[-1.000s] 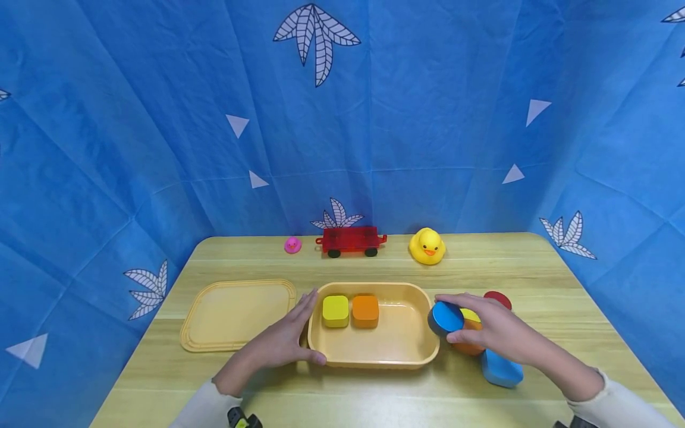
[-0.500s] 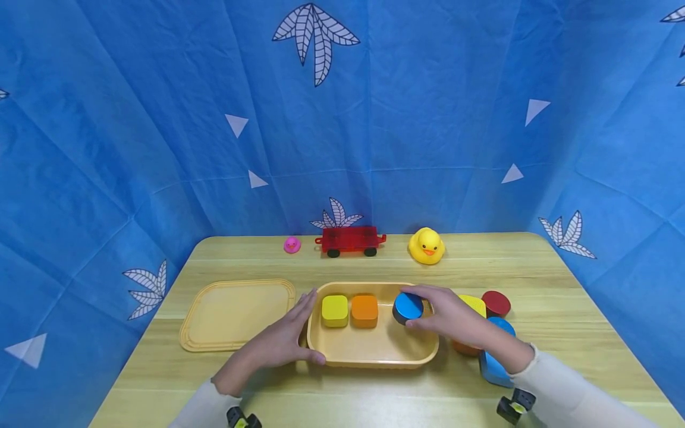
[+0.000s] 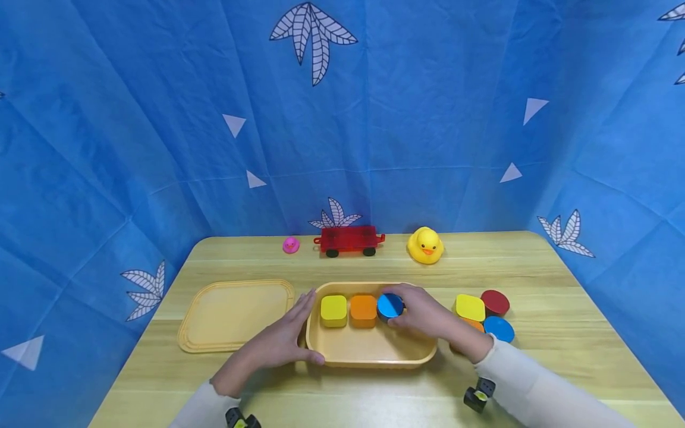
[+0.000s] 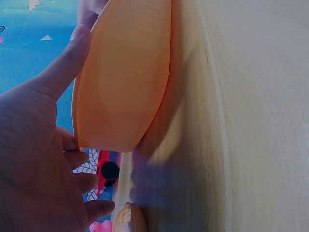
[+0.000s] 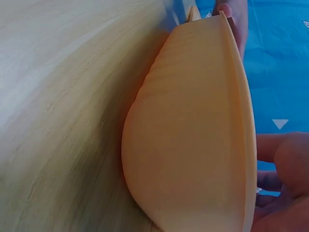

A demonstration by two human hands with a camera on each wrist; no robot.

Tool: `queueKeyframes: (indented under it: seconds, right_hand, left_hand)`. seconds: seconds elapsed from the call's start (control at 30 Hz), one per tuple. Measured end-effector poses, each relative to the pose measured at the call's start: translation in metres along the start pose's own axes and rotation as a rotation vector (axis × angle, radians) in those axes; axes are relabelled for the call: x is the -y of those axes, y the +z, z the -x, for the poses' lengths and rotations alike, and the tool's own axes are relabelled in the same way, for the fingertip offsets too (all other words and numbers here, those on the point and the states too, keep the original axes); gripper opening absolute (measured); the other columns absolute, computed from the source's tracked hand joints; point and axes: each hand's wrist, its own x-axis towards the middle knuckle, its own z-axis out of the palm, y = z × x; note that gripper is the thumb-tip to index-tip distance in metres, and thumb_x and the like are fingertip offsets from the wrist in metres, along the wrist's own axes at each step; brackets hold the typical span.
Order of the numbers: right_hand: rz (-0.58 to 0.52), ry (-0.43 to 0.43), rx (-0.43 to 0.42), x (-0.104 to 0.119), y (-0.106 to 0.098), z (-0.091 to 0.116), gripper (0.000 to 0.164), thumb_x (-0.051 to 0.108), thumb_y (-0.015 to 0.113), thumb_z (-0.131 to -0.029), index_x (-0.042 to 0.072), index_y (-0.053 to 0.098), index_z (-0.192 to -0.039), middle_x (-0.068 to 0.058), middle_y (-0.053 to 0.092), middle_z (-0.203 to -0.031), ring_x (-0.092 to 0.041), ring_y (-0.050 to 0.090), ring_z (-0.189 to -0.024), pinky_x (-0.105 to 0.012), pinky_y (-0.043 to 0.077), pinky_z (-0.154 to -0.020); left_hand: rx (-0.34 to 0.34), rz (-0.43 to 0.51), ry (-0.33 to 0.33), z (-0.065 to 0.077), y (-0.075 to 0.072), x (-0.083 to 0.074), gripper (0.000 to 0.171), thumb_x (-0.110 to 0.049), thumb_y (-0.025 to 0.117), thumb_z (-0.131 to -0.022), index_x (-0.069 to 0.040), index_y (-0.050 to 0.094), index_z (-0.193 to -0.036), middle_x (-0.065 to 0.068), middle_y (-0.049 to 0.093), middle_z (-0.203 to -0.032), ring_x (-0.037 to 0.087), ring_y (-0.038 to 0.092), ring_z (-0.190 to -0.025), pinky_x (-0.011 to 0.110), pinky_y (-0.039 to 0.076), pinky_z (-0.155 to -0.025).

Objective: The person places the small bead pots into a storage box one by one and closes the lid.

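Observation:
A cream plastic box [image 3: 369,352] sits mid-table. My left hand [image 3: 283,339] holds its left end, with the thumb at the front corner and the fingers along the side. In the left wrist view that thumb [image 4: 63,63] lies against the rim. Inside the box, a yellow square block [image 3: 334,310] and an orange square block [image 3: 364,310] stand side by side. My right hand [image 3: 420,309] reaches in over the right side and grips a blue round block [image 3: 390,305] right beside the orange one. The box wall [image 5: 188,125] hides that block in the right wrist view.
A flat cream lid [image 3: 235,315] lies left of the box. To the right, a yellow block [image 3: 470,307], a dark red round block [image 3: 495,302] and a blue block [image 3: 499,329] cluster. A pink duck [image 3: 291,244], red wagon [image 3: 349,239] and yellow duck [image 3: 426,245] line the back.
My right hand has carried the blue round block leftward from the cluster, over the right rim and into the box beside the orange block. My left hand has stayed on the box.

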Motion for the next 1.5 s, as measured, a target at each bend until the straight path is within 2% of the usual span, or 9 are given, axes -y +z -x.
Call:
queueKeyframes:
  seconds: [0.23, 0.4, 0.77, 1.23, 1.5]
  right_hand:
    - [0.028, 0.024, 0.010, 0.004, 0.009, -0.007, 0.057, 0.006, 0.086, -0.082, -0.001, 0.064, -0.134, -0.016, 0.066, -0.133, -0.037, 0.058, -0.122, -0.055, 0.049, -0.107]
    - [0.031, 0.031, -0.002, 0.004, 0.016, -0.010, 0.056, 0.006, 0.087, -0.081, 0.002, 0.066, -0.132, -0.013, 0.067, -0.132, -0.035, 0.059, -0.122, -0.053, 0.049, -0.107]
    - [0.023, 0.063, -0.010, 0.004, 0.026, -0.014, 0.061, 0.007, 0.089, -0.078, -0.002, 0.063, -0.133, -0.017, 0.066, -0.133, -0.037, 0.059, -0.121, -0.054, 0.048, -0.107]
    - [0.023, 0.052, -0.043, 0.004, 0.025, -0.013, 0.059, 0.007, 0.089, -0.079, -0.001, 0.064, -0.132, -0.016, 0.066, -0.133, -0.038, 0.059, -0.123, -0.055, 0.048, -0.108]
    - [0.015, 0.047, -0.059, 0.006, 0.016, -0.008, 0.059, 0.007, 0.088, -0.080, -0.002, 0.065, -0.134, -0.015, 0.067, -0.133, -0.036, 0.062, -0.122, -0.052, 0.049, -0.107]
  left_hand:
    - [0.000, -0.004, -0.005, 0.000, 0.000, 0.000, 0.132, -0.064, 0.083, -0.076, -0.020, -0.001, -0.167, 0.003, -0.001, -0.174, 0.029, 0.003, -0.160, 0.057, 0.026, -0.123]
    - [0.002, 0.000, -0.005, 0.000, 0.000, 0.000, 0.132, -0.064, 0.083, -0.075, -0.021, -0.002, -0.167, 0.002, -0.002, -0.174, 0.028, 0.003, -0.160, 0.056, 0.025, -0.123]
    - [0.001, -0.003, 0.000, 0.000, -0.001, -0.001, 0.131, -0.064, 0.082, -0.076, -0.019, 0.000, -0.167, 0.003, -0.001, -0.175, 0.029, 0.002, -0.160, 0.057, 0.025, -0.123]
    - [-0.004, 0.000, -0.005, 0.000, -0.001, -0.002, 0.131, -0.063, 0.083, -0.076, -0.020, 0.000, -0.167, 0.003, 0.000, -0.175, 0.029, 0.003, -0.160, 0.057, 0.025, -0.123]
    - [0.004, 0.008, -0.005, -0.001, -0.001, -0.002, 0.130, -0.062, 0.083, -0.077, -0.020, -0.001, -0.167, 0.005, -0.001, -0.175, 0.031, 0.003, -0.160, 0.058, 0.025, -0.123]
